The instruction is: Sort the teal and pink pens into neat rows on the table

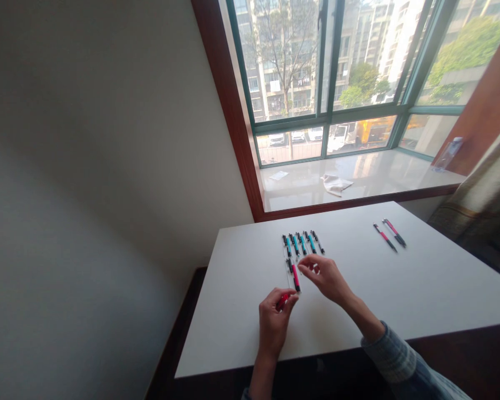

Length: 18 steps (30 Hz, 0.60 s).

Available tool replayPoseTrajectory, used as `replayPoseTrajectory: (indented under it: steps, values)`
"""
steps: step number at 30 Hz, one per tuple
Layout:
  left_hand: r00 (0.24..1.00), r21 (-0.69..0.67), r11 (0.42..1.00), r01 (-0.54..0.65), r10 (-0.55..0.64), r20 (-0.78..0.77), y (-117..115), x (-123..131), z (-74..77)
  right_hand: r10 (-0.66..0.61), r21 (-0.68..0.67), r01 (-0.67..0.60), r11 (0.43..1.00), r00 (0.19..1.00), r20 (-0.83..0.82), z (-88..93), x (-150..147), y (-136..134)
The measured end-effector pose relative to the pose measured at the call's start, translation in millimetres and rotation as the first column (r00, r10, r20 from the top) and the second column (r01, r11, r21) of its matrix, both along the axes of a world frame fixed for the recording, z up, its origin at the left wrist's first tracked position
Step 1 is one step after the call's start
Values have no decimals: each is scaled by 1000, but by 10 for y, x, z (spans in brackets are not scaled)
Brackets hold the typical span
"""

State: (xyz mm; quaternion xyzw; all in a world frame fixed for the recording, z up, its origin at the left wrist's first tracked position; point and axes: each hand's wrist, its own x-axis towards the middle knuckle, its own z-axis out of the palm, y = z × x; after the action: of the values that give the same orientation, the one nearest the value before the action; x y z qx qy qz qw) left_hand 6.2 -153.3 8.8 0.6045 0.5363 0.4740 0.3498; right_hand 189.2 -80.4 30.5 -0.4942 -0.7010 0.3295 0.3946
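At lower centre, the steeply slanting pink pen (296,279) ends beside the left hand (273,318), pinching a red piece (281,301); the right hand's (327,278) grip is unclear.

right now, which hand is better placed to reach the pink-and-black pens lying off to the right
Probably the right hand: it is nearer to the pink-and-black pens. The left hand is farther away, with a red object between its fingers.
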Motion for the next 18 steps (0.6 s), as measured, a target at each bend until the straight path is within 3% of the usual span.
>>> replayPoseTrajectory:
  steps: [4,12,18]
  values:
    - [1000,1,1000,-6,6,0,3,-8,7,-159,13,158,987,977,142,-97,23,284]
    - [1000,-1,1000,-9,9,5,9,-17,-7,-176,-20,184,983,961,211,-309,-106,418]
    - [1000,4,1000,-11,11,7,6,-12,2,-222,62,213,975,949,224,-326,47,375]
